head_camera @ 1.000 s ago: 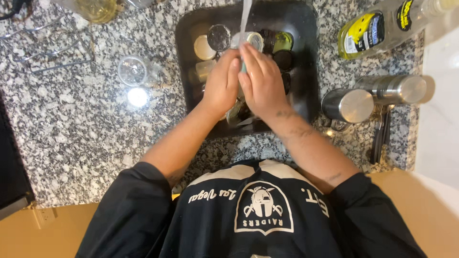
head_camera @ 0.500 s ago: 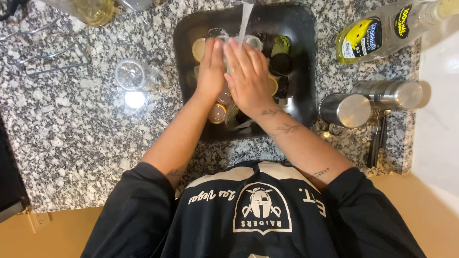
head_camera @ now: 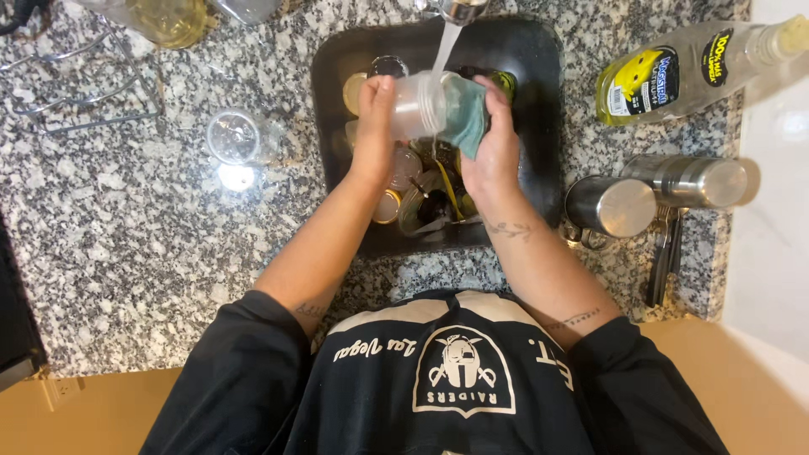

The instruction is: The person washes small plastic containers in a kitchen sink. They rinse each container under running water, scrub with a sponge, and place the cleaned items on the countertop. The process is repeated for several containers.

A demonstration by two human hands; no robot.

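Over the sink at the worktop's far edge, my left hand grips a wet glass, right hand clutching a cloth; slippery, it could drop onto the jars below.

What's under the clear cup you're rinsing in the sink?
Below the clear cup lie glasses and jars heaped in the dark sink. Both hands and the teal sponge cover part of the heap, so its full contents can't be seen.

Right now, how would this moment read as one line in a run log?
left hand: holds clear cup | right hand: presses teal cloth on cup | water stream: hits cup | sink: holds dishes
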